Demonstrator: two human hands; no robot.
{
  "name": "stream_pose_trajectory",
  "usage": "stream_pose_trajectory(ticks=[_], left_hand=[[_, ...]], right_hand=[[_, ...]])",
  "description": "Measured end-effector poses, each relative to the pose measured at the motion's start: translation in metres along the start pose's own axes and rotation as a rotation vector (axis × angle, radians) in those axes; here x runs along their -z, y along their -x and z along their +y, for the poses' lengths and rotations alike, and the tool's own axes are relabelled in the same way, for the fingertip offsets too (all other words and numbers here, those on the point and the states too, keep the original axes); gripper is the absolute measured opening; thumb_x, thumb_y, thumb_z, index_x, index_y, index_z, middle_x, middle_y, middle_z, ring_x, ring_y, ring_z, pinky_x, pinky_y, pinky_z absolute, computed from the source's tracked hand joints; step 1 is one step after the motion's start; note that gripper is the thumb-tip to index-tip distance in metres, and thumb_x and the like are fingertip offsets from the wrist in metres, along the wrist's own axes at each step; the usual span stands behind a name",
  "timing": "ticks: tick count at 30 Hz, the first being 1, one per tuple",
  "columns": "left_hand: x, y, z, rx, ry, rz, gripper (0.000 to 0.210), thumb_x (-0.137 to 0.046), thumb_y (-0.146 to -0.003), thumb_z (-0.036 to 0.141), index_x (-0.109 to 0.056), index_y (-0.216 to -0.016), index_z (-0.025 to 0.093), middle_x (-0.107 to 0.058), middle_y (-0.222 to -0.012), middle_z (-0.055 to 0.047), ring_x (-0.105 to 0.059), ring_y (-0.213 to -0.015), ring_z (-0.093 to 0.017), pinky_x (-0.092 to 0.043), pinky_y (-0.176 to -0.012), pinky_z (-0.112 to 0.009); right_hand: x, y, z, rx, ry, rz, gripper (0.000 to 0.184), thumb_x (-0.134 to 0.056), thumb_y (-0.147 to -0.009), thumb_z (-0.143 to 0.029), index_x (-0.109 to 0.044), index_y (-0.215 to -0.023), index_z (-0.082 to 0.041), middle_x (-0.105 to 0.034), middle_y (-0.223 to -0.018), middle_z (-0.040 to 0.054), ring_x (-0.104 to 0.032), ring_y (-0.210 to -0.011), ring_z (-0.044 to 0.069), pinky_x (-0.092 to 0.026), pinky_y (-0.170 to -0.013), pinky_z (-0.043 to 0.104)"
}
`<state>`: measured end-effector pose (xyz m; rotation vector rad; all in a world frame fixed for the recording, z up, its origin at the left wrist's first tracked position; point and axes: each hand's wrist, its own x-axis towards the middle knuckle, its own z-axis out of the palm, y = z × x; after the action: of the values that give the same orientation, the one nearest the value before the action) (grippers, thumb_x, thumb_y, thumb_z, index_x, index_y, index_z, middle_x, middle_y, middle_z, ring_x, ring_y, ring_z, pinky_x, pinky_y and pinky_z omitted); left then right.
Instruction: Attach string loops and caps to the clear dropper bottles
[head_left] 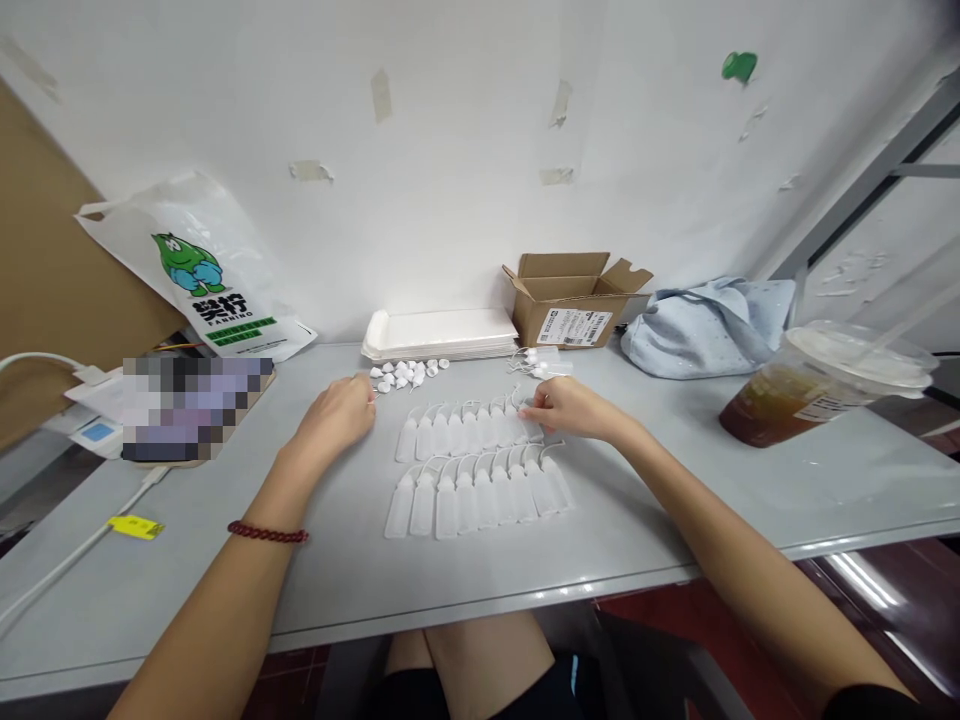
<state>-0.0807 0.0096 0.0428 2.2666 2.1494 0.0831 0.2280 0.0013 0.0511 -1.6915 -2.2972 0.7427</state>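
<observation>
Your left hand (pixel 339 415) curls beside small white plastic caps (pixel 402 379), your right hand (pixel 566 407) at flat translucent plastic bottles (pixel 458 437); whether either pinches, I cannot tell.

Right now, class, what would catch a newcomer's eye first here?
Probably the two rows of translucent pieces in the centre, with the right hand at the far row's right end. Next come the white bag with its green cartoon, left, and the cup of brown drink, right.

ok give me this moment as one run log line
left hand: beside small white pieces | right hand: at right end of back row of translucent tags | front row: laid flat | open carton: behind
</observation>
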Motion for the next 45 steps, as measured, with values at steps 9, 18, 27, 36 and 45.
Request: stream_pose_trajectory(ticks=[9, 18, 27, 36, 45], left_hand=[[0.003, 0.002, 0.004, 0.047, 0.033, -0.041, 0.025, -0.041, -0.08, 0.019, -0.056, -0.1, 0.017, -0.066, -0.098, -0.013, -0.063, -0.085, -0.029, -0.044, -0.062, -0.033], [0.002, 0.001, 0.003, 0.076, 0.0, -0.038, 0.026, -0.041, -0.081, 0.017, -0.057, -0.101, 0.017, -0.066, -0.104, -0.015, -0.063, -0.091, -0.033, -0.043, -0.065, -0.035], [0.001, 0.0, 0.002, 0.067, 0.019, -0.035, 0.028, -0.041, -0.08, 0.017, -0.058, -0.102, 0.017, -0.067, -0.102, -0.015, -0.063, -0.09, -0.033, -0.043, -0.063, -0.035], [-0.002, -0.001, 0.0, 0.05, 0.024, -0.012, 0.028, -0.044, -0.077, 0.018, -0.06, -0.1, 0.018, -0.067, -0.101, -0.015, -0.063, -0.086, -0.032, -0.044, -0.063, -0.035], [0.001, -0.004, 0.008, 0.083, 0.357, 0.202, 0.02, -0.054, -0.071, 0.025, -0.062, -0.088, 0.019, -0.07, -0.089, -0.008, -0.064, -0.087, -0.027, -0.047, -0.075, -0.034]], right_hand=[[0.01, -0.002, 0.008, -0.081, -0.006, 0.102, 0.039, -0.05, -0.084, -0.033, -0.052, -0.049, -0.017, -0.054, -0.045, 0.0004, -0.043, -0.04, 0.01, -0.031, -0.047, 0.025], [0.026, -0.011, 0.042, -0.052, 0.201, 0.229, 0.018, -0.072, -0.067, -0.02, -0.065, -0.083, -0.018, -0.068, -0.088, 0.0033, -0.059, -0.07, 0.015, -0.04, -0.059, 0.023], [0.015, -0.02, 0.046, -0.041, 0.3, 0.308, 0.019, -0.059, -0.074, -0.007, -0.067, -0.088, -0.017, -0.069, -0.095, 0.0051, -0.06, -0.075, 0.016, -0.038, -0.064, 0.025], [0.013, -0.019, 0.041, -0.042, 0.33, 0.331, 0.016, -0.059, -0.077, -0.011, -0.066, -0.09, -0.017, -0.068, -0.098, 0.0064, -0.059, -0.076, 0.017, -0.034, -0.061, 0.025], [0.012, 0.0, 0.011, 0.223, 0.114, 0.059, 0.026, -0.053, -0.079, -0.03, -0.048, -0.056, -0.018, -0.047, -0.051, -0.0023, -0.038, -0.049, 0.01, -0.028, -0.05, 0.025]])
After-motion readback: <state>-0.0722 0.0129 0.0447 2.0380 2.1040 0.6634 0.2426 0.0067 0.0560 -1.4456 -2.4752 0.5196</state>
